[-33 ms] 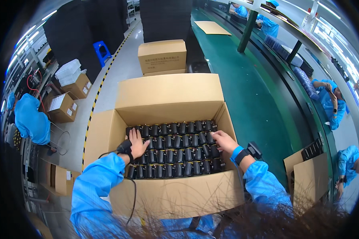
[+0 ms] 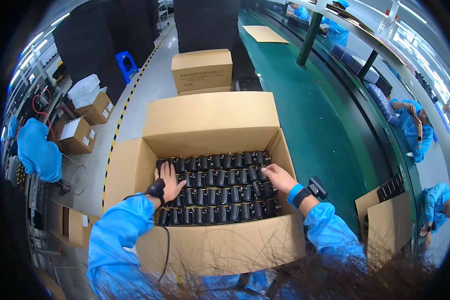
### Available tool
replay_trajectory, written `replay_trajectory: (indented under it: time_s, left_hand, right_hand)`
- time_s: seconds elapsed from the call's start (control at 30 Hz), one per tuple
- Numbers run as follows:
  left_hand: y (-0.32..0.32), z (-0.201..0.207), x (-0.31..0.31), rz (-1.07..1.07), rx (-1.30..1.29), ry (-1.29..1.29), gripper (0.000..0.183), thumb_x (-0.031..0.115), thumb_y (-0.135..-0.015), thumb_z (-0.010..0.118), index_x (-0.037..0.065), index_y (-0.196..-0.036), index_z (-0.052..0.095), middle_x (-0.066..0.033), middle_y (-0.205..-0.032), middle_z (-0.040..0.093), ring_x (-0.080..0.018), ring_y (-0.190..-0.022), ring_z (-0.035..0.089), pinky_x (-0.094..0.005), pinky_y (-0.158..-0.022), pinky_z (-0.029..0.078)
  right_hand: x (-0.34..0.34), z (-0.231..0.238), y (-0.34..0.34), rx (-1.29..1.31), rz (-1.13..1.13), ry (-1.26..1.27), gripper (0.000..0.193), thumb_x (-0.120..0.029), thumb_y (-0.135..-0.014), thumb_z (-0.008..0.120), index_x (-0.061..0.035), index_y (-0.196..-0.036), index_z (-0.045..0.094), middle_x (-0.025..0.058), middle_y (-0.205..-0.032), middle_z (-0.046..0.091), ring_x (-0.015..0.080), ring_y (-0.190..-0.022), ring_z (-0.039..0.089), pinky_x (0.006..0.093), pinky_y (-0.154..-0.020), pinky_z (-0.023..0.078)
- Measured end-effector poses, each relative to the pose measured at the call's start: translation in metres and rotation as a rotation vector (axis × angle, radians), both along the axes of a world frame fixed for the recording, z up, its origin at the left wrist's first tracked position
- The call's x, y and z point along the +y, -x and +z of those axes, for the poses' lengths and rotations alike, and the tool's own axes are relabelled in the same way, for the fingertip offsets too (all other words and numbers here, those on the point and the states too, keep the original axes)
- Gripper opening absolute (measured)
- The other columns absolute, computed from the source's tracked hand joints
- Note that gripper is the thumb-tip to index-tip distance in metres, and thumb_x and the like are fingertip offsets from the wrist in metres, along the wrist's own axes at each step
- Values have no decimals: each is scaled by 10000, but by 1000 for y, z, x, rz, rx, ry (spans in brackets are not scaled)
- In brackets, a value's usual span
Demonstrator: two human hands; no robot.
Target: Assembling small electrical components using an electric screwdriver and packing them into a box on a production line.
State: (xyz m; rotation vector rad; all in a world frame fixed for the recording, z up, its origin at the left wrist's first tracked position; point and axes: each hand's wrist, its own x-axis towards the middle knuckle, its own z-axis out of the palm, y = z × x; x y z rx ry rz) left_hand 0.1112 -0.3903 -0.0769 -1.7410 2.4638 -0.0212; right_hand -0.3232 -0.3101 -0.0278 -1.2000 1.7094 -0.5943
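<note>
A cardboard box (image 2: 212, 107) stands before me with its flaps spread. Inside it, black cylindrical parts (image 2: 212, 196) with yellowish rims are packed in several rows. My left hand (image 2: 170, 186) rests with spread fingers on the parts at the left end of the upper rows, hiding some of them. At the right end, my right hand (image 2: 281, 179) has its fingers bent and drawn together at a black cylindrical part of the second row from the far side. The fingertips partly cover that part.
A green conveyor table (image 2: 315, 135) runs along the right. A closed carton (image 2: 202, 70) stands beyond the box; an open carton (image 2: 389, 220) with black trays is at right. Cartons (image 2: 77, 136) and a bent-over co-worker (image 2: 37, 150) are at left. A blue stool (image 2: 126, 67) stands farther back.
</note>
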Motion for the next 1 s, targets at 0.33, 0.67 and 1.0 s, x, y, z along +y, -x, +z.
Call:
replay_trajectory:
  time_s: [0.33,0.67,1.0]
  left_hand:
    - [5,14,9,-69,-35,-11,903,557,-922,586,-70,-1522,337,-284,-1598,304,-414,-1507,248,-611,-1191,176]
    - [229,-17,76,-951,506,142,587,323,-795,759,70,-1300,598,-191,-1386,526,-367,-1336,458,-551,-1078,359]
    - [249,-41,69,-1097,625,19,598,281,-844,719,14,-1348,541,-217,-1376,503,-392,-1293,462,-542,-1089,339]
  right_hand:
    - [16,32,-9,226,312,152,428,-394,-971,589,2,-1091,698,216,-1043,727,394,-1015,683,469,-908,527]
    - [131,141,-11,239,170,538,386,-360,-1008,573,0,-1111,668,195,-1043,693,323,-979,682,423,-854,543]
    - [386,409,91,1505,-547,1085,207,-172,-919,665,-78,-1103,681,142,-1021,695,350,-1047,657,468,-955,499]
